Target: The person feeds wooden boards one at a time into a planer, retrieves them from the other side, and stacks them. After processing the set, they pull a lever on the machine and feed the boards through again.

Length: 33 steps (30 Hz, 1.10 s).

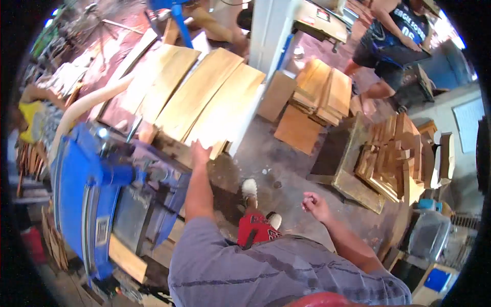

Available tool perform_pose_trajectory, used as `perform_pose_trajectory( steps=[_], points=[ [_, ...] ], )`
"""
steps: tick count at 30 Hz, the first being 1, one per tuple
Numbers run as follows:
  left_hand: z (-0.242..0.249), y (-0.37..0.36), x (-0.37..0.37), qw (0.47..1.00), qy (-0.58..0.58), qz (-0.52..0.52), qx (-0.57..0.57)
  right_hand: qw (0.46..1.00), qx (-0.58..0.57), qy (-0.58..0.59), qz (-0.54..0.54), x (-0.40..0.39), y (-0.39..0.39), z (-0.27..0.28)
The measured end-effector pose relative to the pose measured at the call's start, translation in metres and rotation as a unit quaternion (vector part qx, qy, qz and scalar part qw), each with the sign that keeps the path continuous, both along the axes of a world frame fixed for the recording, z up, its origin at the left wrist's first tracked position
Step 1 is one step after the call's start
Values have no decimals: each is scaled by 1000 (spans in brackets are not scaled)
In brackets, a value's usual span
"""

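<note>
My left hand (200, 152) reaches out to the near end of a row of wide, pale wooden boards (204, 92). Its fingers are apart, with the fingertips right at the end of one board. The boards lie side by side on a table, and strong light washes out part of their surface. My right hand (315, 206) hangs over the floor, away from the boards. Its fingers are loosely bent and nothing shows in them.
A blue machine (82, 199) stands at left, with a pale hose (94, 100) above it. Stacked boards (322, 92) and piled wood pieces (394, 153) lie to the right, near a worn wooden stand (350, 174). One person (404, 30) sits at upper right; another (33, 120) is far left.
</note>
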<state>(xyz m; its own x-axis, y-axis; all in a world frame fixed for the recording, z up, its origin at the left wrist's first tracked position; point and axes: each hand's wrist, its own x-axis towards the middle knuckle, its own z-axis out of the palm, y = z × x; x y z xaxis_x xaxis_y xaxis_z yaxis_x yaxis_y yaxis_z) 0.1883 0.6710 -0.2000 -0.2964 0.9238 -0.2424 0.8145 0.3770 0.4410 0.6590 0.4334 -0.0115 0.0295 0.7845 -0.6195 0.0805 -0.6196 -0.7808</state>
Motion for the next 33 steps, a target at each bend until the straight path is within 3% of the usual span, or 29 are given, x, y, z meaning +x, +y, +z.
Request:
perform_pose_trajectory(
  steps=[2,6,8,14,15,16,18,20,22,25,29,31,33],
  points=[
    [15,20,2,1000,-25,14,10,998,-14,-42,50,3,9,-11],
    [-6,32,7,997,59,42,16,994,-40,-79,64,-3,36,-11],
    [22,29,19,990,57,124,25,990,-52,-92,97,-14,50,-2],
    [26,36,-7,994,74,67,-38,982,-84,-96,140,-14,57,-20],
    [9,35,-13,996,49,53,-46,991,-45,-46,115,-11,56,-27],
    [32,33,-1,992,82,54,-78,996,1,0,90,-13,50,-33],
    [21,28,5,994,66,46,-80,991,6,-55,123,-22,58,-12],
    [18,6,18,992,93,77,-44,987,-18,-67,147,-25,61,-1],
    [14,4,34,986,43,146,-66,990,13,-56,132,-26,63,4],
    [42,-7,44,988,29,152,-24,994,30,-36,98,-23,63,6],
    [-21,-9,33,973,-17,228,9,995,43,-42,75,-22,53,-3],
    [-84,-11,34,911,-97,385,110,996,13,-40,83,-27,55,19],
    [-133,-20,35,866,-298,402,3,994,-18,-46,93,-23,56,22]
  ],
)
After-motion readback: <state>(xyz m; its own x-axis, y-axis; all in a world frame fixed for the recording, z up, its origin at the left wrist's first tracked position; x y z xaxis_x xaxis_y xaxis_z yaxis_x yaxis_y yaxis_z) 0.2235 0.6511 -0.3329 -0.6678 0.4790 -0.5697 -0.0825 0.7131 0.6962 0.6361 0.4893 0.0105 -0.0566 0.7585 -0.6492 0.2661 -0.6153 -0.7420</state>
